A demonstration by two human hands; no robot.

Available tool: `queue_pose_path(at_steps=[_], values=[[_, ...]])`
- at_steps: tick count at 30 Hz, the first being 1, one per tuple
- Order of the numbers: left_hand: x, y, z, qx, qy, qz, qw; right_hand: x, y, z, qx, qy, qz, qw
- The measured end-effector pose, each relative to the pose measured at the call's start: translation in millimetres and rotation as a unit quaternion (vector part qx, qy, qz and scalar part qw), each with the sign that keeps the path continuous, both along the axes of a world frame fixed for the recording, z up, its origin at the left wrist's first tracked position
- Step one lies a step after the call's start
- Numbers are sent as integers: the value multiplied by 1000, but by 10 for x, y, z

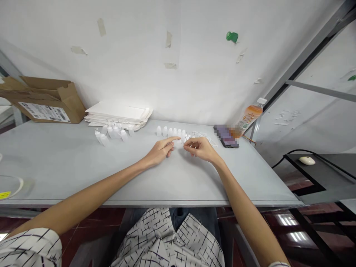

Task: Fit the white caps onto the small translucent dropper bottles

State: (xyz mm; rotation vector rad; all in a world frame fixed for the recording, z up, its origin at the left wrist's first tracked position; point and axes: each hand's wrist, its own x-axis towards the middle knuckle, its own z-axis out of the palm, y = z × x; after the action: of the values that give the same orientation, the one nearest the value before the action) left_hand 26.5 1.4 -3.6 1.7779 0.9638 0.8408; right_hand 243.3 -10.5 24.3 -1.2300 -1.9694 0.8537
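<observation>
My left hand (pixel 161 150) is over the middle of the grey table, its index finger stretched toward the small white bottles and the other fingers curled. To its right, my right hand (pixel 198 147) has thumb and index finger pinched together, with what may be a tiny white piece at the tips, too small to name. A row of small white bottles (pixel 165 131) stands upright just beyond my hands. Small white parts (pixel 204 136) lie loose behind my right hand. Farther left, several more white bottles (pixel 111 132) stand in a group.
On the grey table (pixel 133 185), a cardboard box (pixel 52 100) and a stack of white sheets (pixel 116 113) sit at the back left. A phone (pixel 226 136) and an orange drink bottle (pixel 249 116) are at the right, near a metal frame. The wall rises behind.
</observation>
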Motion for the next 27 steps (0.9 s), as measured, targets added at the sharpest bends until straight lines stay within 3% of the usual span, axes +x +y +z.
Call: queue_pose_path(at_steps=[9, 18, 27], values=[[10, -15, 36, 14, 16, -13, 1000, -41, -1, -2, -55, 55, -15, 997], [16, -58, 29, 16, 12, -46, 999, -74, -29, 51, -110, 131, 14, 985], [23, -74, 29, 28, 14, -41, 999, -55, -35, 48, -134, 197, 56, 970]])
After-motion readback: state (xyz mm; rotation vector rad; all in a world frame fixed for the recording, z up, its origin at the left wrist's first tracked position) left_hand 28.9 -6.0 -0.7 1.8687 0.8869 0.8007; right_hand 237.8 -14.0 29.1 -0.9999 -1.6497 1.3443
